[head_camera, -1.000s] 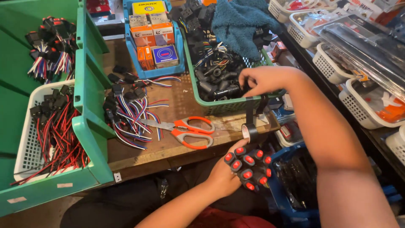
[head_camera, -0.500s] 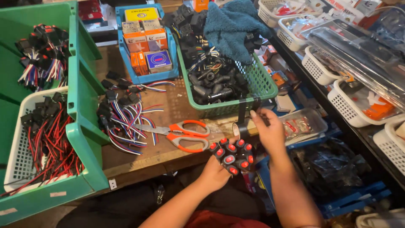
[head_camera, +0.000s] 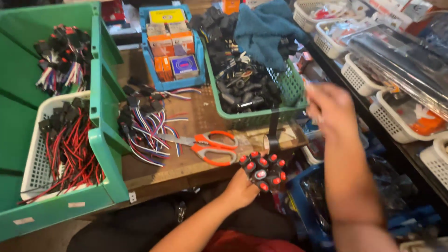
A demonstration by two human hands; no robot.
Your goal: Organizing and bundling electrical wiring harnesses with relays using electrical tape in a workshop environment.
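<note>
While the left hand: [head_camera: 240,189] grips a cluster of black switches with red buttons [head_camera: 262,171], fingers clamped round its lower side, just off the tabletop [head_camera: 158,168] edge.
Right hand: [head_camera: 329,109] raised up and to the right of the cluster, well apart from it, blurred; whether its fingers are spread or closed cannot be told.
Scissors: [head_camera: 210,145] orange-handled, flat on the tabletop just left of the cluster.
Green basket: [head_camera: 254,116] beyond the left hand, full of black parts, a blue cloth [head_camera: 266,28] on top.
Wired connectors: [head_camera: 144,126] loose pile further left of the scissors.
</note>
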